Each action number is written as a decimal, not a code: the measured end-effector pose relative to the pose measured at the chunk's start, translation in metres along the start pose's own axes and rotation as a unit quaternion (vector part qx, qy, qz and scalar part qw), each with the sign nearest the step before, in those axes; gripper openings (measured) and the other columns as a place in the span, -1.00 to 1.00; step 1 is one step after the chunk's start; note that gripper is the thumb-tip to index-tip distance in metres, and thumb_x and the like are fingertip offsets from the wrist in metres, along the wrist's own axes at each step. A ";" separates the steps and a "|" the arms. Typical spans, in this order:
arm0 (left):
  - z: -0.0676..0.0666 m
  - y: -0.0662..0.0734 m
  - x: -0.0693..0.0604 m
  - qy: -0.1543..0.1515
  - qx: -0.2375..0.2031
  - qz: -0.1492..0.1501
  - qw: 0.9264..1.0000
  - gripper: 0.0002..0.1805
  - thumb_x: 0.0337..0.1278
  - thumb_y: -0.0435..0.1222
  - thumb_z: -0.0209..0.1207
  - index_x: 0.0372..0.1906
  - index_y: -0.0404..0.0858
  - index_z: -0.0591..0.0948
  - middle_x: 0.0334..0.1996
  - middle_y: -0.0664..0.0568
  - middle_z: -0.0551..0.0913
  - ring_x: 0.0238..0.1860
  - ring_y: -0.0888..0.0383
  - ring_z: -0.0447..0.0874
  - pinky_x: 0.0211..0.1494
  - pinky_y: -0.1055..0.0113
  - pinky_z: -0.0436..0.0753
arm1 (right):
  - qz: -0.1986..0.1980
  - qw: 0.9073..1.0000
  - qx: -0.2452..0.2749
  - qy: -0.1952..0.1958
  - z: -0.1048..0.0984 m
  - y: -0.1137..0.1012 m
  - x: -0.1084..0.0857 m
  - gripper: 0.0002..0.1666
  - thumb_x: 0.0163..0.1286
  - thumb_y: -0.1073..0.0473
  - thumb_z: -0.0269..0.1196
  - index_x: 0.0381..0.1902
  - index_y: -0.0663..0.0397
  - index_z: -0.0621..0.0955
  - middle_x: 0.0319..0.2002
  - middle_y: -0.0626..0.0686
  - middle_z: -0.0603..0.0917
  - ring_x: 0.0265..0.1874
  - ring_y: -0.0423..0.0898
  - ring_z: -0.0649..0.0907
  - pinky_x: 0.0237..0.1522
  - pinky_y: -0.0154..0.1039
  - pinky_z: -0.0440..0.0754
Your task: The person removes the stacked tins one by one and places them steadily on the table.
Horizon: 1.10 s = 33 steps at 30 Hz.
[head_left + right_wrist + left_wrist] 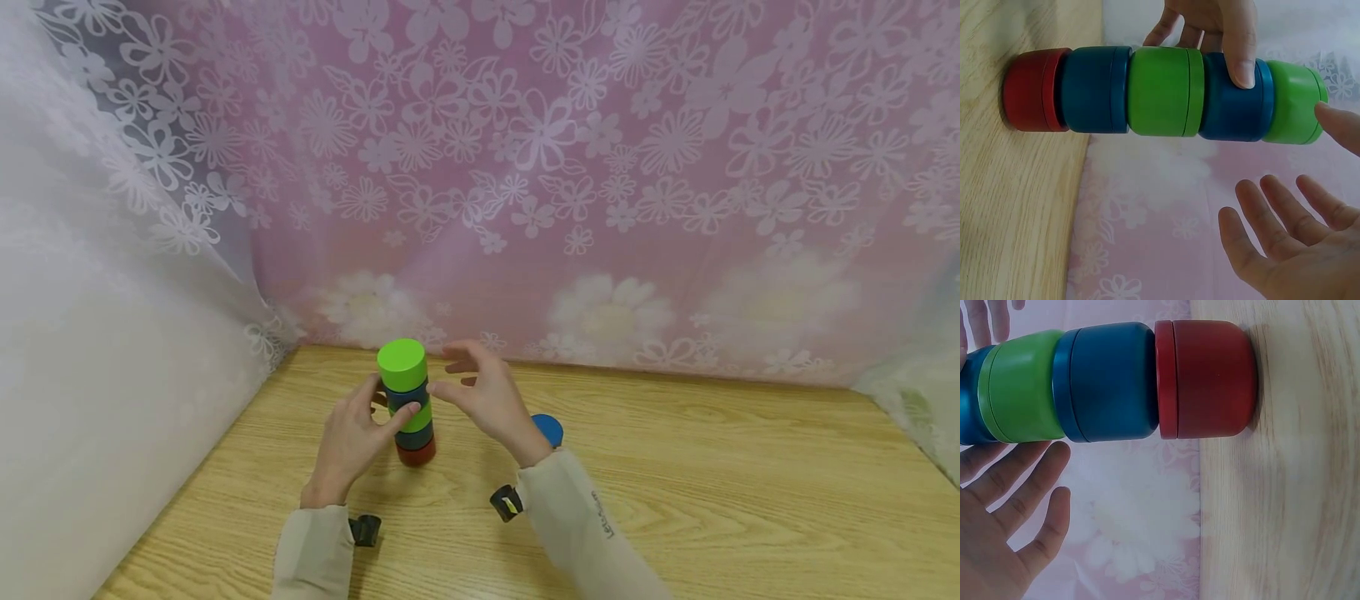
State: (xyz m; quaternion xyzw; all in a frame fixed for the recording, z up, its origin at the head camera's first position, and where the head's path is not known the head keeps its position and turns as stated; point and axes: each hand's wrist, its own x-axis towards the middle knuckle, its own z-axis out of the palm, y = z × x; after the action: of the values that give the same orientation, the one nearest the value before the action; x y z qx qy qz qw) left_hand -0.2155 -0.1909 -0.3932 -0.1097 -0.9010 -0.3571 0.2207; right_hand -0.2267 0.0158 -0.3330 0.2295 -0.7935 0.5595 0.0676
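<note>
Head view: a person's bare left hand (352, 437) holds an upright tower of five smooth, rounded containers (420, 419)

A pink cloth printed with white flowers (540, 183) hangs behind a pale wood-grain table (712, 467). The tower stands on the table, left of centre. From the bottom: red container (1029, 90), lower blue container (1094, 90), lower green container (1163, 94), upper blue container (1235, 112), top green container (1291, 100). The left hand is clamped on the tower, thumb pressed to the upper blue container. Just right of it, the bare right hand (491, 400) has its fingers apart; whether its thumb touches the top green container, I cannot tell. Smallest, a round-topped blue object (547, 429) is partly hidden behind the right wrist.
</note>
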 end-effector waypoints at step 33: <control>0.000 -0.003 0.000 0.014 0.009 0.034 0.999 -0.53 0.20 -0.09 0.42 0.11 -0.24 0.60 -0.20 -0.08 0.72 -0.20 -0.02 0.70 -0.23 0.04 0.65 | -0.025 0.999 0.015 -0.021 0.027 0.001 0.010 -0.11 0.30 0.25 0.45 0.50 0.17 0.30 0.26 0.19 0.53 0.24 0.11 0.53 0.18 0.02 0.54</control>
State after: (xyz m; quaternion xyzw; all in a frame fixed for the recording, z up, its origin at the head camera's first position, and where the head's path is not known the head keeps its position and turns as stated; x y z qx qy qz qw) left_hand -0.2166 -0.1926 -0.3952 -0.1335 -0.8966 -0.3431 0.2463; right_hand -0.2324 -0.0119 -0.3402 0.2620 -0.7804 0.5644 0.0612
